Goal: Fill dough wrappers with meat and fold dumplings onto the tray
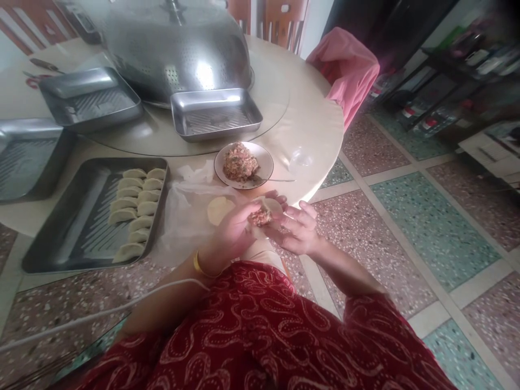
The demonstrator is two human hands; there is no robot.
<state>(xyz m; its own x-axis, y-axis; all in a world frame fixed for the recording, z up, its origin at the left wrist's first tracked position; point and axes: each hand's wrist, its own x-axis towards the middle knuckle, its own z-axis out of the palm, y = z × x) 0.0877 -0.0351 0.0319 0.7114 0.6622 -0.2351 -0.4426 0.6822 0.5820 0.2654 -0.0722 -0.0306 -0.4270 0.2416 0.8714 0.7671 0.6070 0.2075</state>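
Observation:
A round dumpling wrapper (273, 206) with a lump of minced filling (260, 216) in its middle lies in my left hand (235, 230), whose fingers support it from beneath. My right hand (298, 227) is at the wrapper's right side, its fingertips touching the edge. Just beyond my hands stands a plate (266, 157) heaped with meat filling (239, 161), a metal utensil (276, 180) resting in it. To the left a flat wrapper (220, 210) lies on a clear plastic bag (182, 216). Several folded dumplings (137, 203) sit in rows in a metal tray (81, 216).
Further trays stand behind, one at the left edge (28, 157), one at the back left (93, 97) and one at the centre (217, 116). A large steel lid (179, 54) rises at the back. A pink cloth (345, 65) hangs over a chair. A white cable (105, 311) crosses my left forearm.

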